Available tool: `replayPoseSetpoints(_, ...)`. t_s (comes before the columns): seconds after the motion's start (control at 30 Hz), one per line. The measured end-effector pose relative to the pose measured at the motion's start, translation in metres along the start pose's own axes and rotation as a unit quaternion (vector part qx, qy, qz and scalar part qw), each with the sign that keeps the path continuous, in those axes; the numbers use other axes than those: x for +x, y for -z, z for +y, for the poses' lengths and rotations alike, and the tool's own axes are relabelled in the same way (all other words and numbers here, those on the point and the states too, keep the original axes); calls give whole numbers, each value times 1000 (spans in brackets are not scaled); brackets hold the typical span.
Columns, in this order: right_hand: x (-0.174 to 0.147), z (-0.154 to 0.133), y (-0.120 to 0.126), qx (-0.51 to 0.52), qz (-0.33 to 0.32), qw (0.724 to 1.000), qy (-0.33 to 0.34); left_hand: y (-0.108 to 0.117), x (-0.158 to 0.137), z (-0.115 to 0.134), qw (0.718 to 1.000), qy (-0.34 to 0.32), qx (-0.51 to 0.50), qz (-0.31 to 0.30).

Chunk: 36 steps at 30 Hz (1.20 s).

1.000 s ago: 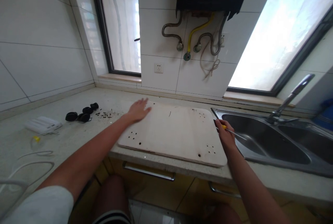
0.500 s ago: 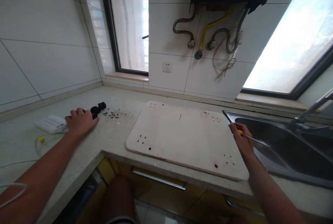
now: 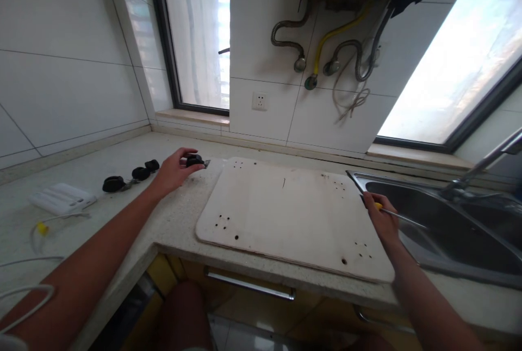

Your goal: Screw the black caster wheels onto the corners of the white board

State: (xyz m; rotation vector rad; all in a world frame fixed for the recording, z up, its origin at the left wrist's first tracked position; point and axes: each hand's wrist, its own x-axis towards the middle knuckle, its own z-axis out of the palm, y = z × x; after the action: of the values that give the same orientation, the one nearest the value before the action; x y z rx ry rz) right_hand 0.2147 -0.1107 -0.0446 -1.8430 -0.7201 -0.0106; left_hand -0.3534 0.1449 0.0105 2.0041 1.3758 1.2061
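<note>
A white board (image 3: 285, 209) with small screw holes lies flat on the speckled countertop (image 3: 134, 209). My left hand (image 3: 173, 171) hovers just left of the board's far corner, fingers closed on a black caster wheel (image 3: 196, 161). Three more black caster wheels (image 3: 129, 177) lie in a row on the counter further left. My right hand (image 3: 381, 220) rests at the board's right edge, gripping a screwdriver (image 3: 397, 216) with a yellow handle; its metal shaft points over the sink.
A steel sink (image 3: 444, 226) with a tap (image 3: 485, 163) sits right of the board. A white power strip (image 3: 61, 197) and white cable (image 3: 32, 264) lie at the left. Wall socket (image 3: 259, 101), hoses and windows stand behind. Drawer handle (image 3: 248, 283) below.
My left hand left the board, reached left to the black wheels, picked one up and carried it back toward the board. The right hand stayed put with the screwdriver.
</note>
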Motion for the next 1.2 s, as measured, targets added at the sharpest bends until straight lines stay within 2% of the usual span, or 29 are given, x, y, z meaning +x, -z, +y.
replayPoseSetpoints(0.1,-1,1,1,3,4,1000,-2,-40,8,25,999,-22,-39,-17)
replayPoseSetpoints(0.2,-1,3,2,5,11,1000,-9,-73,18,40,996,-76,-38,-31)
replayPoseSetpoints(0.33,0,6,2,21,12,999,-23,-95,28,47,985,-161,26,-62)
replayPoseSetpoints(0.43,1,5,0,39,10,998,-40,-96,35,44,971,-196,71,-114)
replayPoseSetpoints(0.53,1,2,-1,48,10,997,-54,-92,37,39,965,-197,92,-147)
replayPoseSetpoints(0.8,7,0,-5,38,-5,998,-51,-96,34,44,976,-138,107,-127)
replayPoseSetpoints(1.0,8,1,-3,19,-25,999,-30,-89,46,39,970,-144,117,-158)
replayPoseSetpoints(1.2,5,-3,-3,15,-27,999,-39,-85,48,40,964,-165,136,-160)
